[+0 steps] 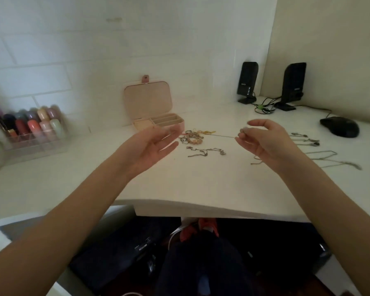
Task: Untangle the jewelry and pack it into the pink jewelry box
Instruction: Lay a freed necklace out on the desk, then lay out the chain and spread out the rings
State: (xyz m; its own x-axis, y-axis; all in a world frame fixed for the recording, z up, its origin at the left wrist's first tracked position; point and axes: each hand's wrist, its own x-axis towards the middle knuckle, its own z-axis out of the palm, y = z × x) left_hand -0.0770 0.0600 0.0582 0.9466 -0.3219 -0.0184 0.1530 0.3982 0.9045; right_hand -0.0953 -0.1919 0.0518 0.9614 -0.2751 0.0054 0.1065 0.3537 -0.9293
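The pink jewelry box (161, 123) stands open at the back of the white desk, its lid (147, 99) leaning on the wall. My left hand (152, 147) hovers palm up just in front of the box, fingers straight and blurred. My right hand (263, 142) pinches a thin silver necklace (223, 136) that stretches left towards a tangled pile of rings and bracelets (192, 136); loose ends hang below the palm. Another silver chain (205, 151) lies between my hands. More necklaces (305, 140) and a long chain (329, 160) lie to the right.
A clear organiser of nail polish bottles (28, 129) stands at the left. Two black speakers (247, 82) (293, 86) with cables and a black mouse (340, 127) occupy the back right. The desk's front edge (201, 208) runs below my forearms.
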